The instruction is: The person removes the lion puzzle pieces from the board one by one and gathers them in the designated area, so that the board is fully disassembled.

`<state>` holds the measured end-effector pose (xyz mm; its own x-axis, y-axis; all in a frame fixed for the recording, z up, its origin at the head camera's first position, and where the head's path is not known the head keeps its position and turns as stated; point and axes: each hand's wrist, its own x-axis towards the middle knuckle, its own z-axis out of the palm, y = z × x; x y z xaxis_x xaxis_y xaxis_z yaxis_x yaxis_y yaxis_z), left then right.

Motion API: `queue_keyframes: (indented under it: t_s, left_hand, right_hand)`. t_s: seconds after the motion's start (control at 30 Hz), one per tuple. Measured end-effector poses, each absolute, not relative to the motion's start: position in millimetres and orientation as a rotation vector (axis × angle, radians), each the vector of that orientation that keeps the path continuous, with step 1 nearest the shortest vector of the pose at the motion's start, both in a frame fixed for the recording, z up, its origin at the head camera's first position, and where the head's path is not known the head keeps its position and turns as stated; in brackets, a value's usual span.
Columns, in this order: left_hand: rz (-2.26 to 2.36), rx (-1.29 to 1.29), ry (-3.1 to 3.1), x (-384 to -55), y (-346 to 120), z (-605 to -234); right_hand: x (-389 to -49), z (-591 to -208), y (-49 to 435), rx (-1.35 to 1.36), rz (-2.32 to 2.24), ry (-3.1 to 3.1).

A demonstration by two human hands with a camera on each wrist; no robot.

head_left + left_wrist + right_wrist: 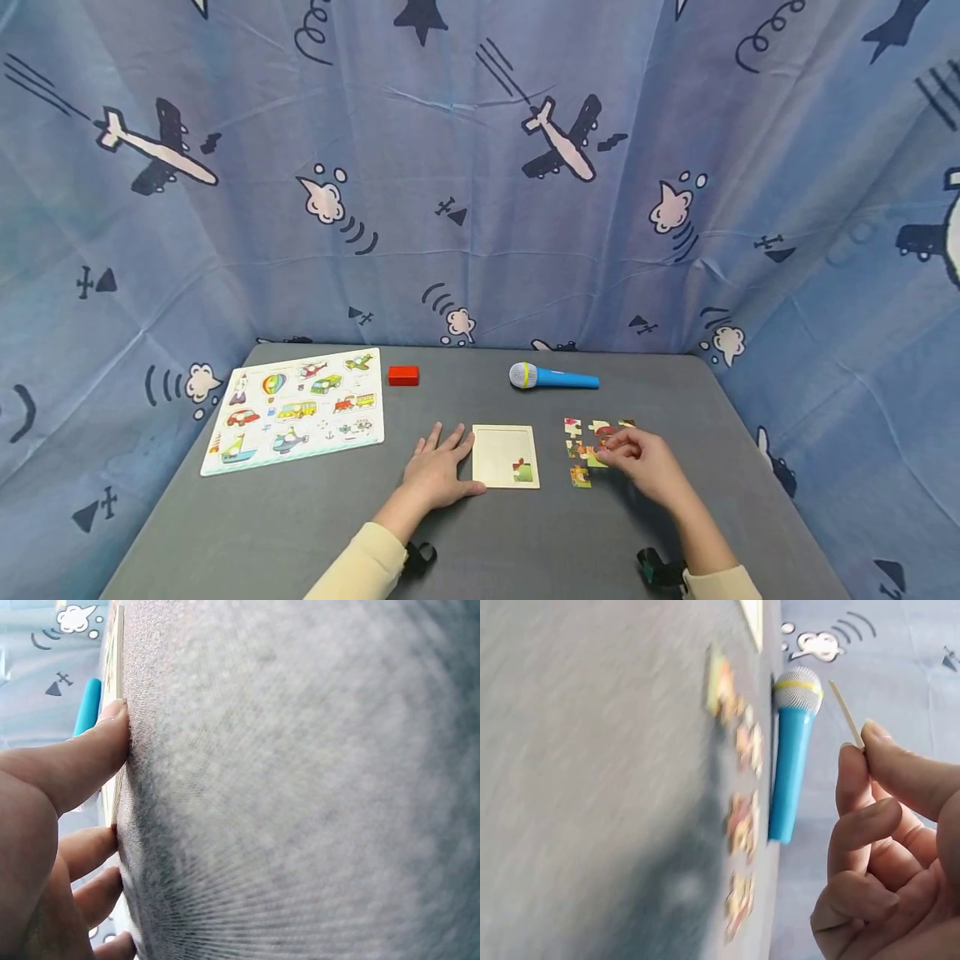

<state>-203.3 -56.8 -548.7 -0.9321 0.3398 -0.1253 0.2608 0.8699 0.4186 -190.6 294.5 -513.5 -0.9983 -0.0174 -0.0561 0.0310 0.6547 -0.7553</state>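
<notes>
My left hand [438, 479] lies spread on the table, its thumb and index fingertip at the left side of a cream puzzle tray [491, 450]. In the left wrist view, the thumb [97, 754] is straight against the tray's edge. One green and red jigsaw piece [522, 472] sits in the tray's lower right corner. Over on the right, my right hand [637, 457] pinches a jigsaw piece [846, 712] between thumb and index finger, seen edge-on and raised off the table in the right wrist view. Several loose jigsaw pieces [580, 477] lie below and beside that hand.
A blue toy microphone [566, 379] lies behind the tray. Towards the back stands a red block [403, 376], with a white picture board [300, 454] of vehicles to its left. A blue patterned curtain [465, 208] hangs around the grey table [517, 550].
</notes>
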Motion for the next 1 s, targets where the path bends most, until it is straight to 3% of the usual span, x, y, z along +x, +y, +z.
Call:
queue_keyframes:
  t_s: [0.47, 1.0]
  left_hand:
    - [0.579, 0.457, 2.847, -204, -57, -550]
    - [0.585, 0.446, 2.848, -203, -55, -547]
  right_hand:
    - [-188, -536, 317, 0.172, -1.157, 2.756]
    - [-186, -534, 317, 0.160, -0.961, 2.865]
